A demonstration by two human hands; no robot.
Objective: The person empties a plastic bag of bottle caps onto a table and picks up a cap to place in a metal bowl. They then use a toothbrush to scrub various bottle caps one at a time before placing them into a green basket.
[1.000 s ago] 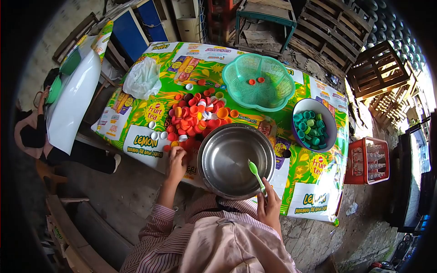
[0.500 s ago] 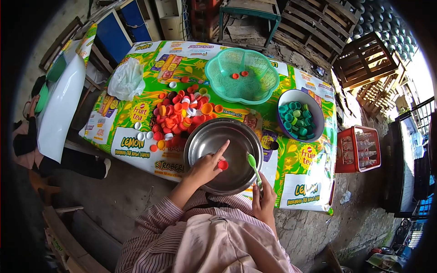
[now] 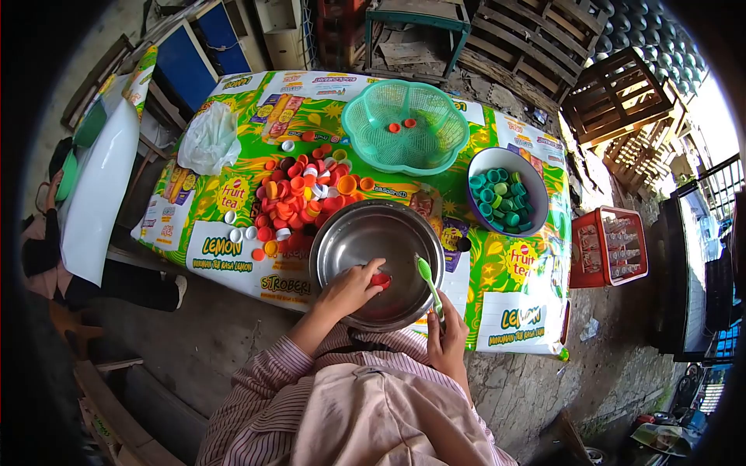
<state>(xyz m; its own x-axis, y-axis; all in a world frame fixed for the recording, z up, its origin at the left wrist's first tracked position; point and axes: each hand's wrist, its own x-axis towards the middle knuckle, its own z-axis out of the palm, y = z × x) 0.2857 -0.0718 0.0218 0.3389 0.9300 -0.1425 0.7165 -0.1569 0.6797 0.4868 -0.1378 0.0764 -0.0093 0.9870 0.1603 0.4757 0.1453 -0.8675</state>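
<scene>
Over the near left part of a steel bowl (image 3: 377, 210), my left hand (image 3: 347, 293) grips a red bottle cap (image 3: 381, 281) with its fingers curled. My right hand (image 3: 447, 338), at the bowl's near right rim, is closed around a slim green-and-white tool (image 3: 427, 275). The tool's rounded green end points up over the bowl; its lower part is hidden by my fingers. Beyond the bowl to the left lies a pile of red and orange bottle caps (image 3: 298, 189), with a few white ones among them.
A green plastic basket (image 3: 365, 151) with two red caps stands behind the bowl. At right, a purple-and-white bowl (image 3: 542, 217) holds green caps. A plastic bag (image 3: 210, 140) lies at the far left. A red crate (image 3: 587, 252) is on the floor; another person's hand (image 3: 54, 189) shows at left.
My left index finger has curled in from its outstretched pose, and the red cap has turned in my grip. My right hand keeps holding the tool. The view has shifted slightly.
</scene>
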